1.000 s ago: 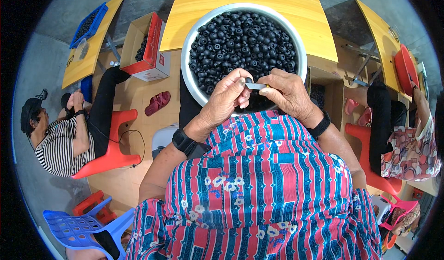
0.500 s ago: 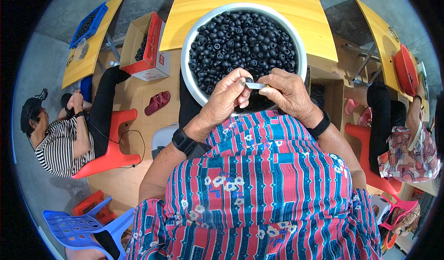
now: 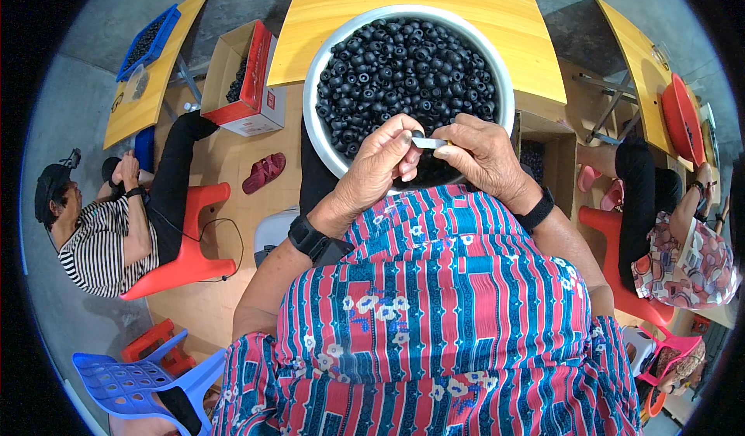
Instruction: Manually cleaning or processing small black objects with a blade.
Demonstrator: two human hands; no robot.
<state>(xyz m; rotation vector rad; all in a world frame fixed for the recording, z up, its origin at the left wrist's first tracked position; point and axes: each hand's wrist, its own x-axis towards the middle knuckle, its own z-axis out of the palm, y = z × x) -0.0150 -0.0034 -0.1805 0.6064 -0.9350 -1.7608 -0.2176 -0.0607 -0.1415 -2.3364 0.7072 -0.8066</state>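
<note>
The pink-and-teal striped top (image 3: pixel 434 312) bears white flowers (image 3: pixel 366 305); black bands (image 3: pixel 537 210) circle both wrists.

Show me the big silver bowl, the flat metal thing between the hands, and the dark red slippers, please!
Big silver bowl (image 3: pixel 409 12): head view, on its far rim.
Flat metal thing (image 3: pixel 428 143): head view, on the middle of its strip.
Dark red slippers (image 3: pixel 266 172): head view, on one slipper's upper.

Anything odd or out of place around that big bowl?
Two things: the metal bowl juts well past the near edge of the yellow table, which looks precarious, though its support is hidden; and dark red slippers lie on the floor to the left, with no feet in them.
</note>
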